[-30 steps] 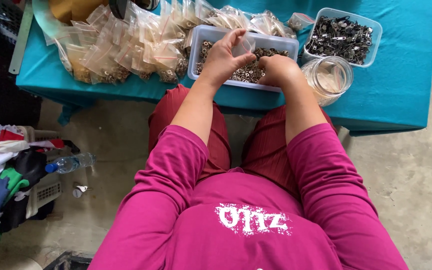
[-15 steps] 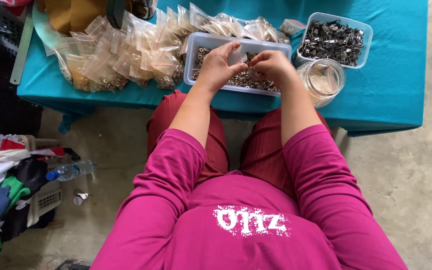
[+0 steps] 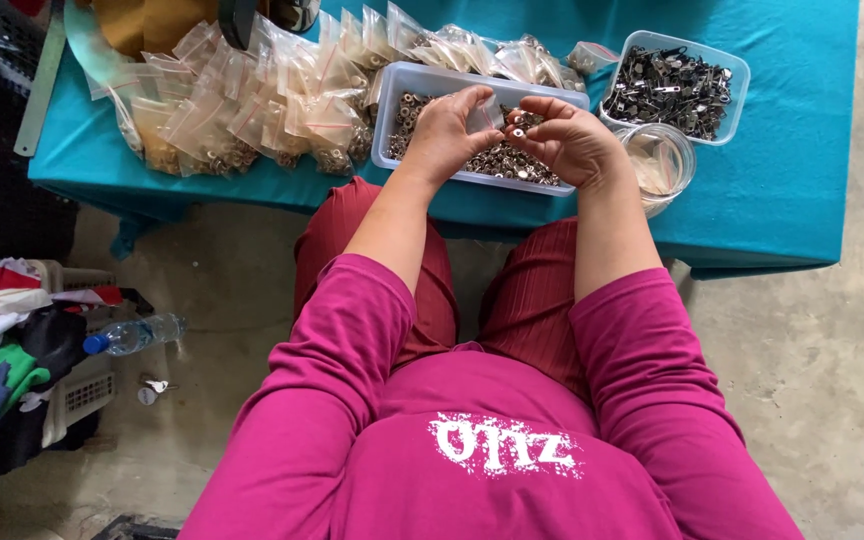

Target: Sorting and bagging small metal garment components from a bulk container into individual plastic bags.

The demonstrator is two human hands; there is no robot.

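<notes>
Over the long tray (image 3: 392, 120) of metal rings near the front edge of the tabletop (image 3: 792, 190), the left hand (image 3: 447, 130) pinches a small clear bag (image 3: 485, 112) open while the right hand (image 3: 572, 140) cups rings, best tipped in slowly above the tray.

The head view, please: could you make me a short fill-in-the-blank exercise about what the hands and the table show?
1. Both hands, left hand and right hand, are raised over a long clear tray filled with small ____ parts.
2. The table is covered with a ____ cloth.
3. The round clear jar stands to the ____ of the tray.
4. On the floor lies a plastic ____ with a blue cap.

Missing words: metal; teal; right; bottle
</notes>
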